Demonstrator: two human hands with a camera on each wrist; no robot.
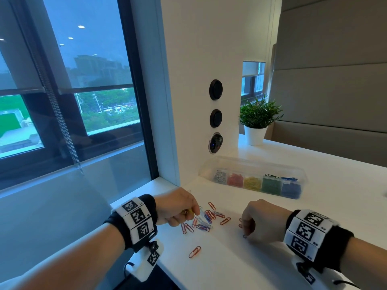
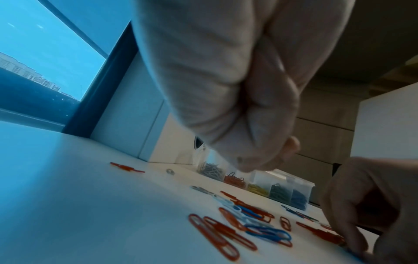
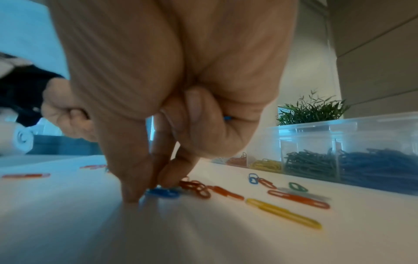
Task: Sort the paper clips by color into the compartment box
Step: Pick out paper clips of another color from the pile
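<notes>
A clear compartment box (image 1: 253,181) holds silver, red, yellow, green and blue paper clips in separate cells. Loose red, blue and white clips (image 1: 206,219) lie in a small heap on the white table. My left hand (image 1: 193,212) hovers over the heap's left side with fingers curled, and a yellow clip (image 1: 189,211) shows between them. My right hand (image 3: 153,189) points down at the table, its thumb and fingers pinching a blue clip (image 3: 162,192). Another bit of blue (image 3: 227,118) is tucked under its curled fingers. A yellow clip (image 3: 282,212) and red clips (image 3: 298,198) lie to its right.
A potted plant (image 1: 258,116) stands behind the box. A white pillar with round sockets (image 1: 215,118) rises at the table's back left. The table edge (image 1: 167,266) runs close to my left wrist. One red clip (image 1: 194,251) lies apart near the front.
</notes>
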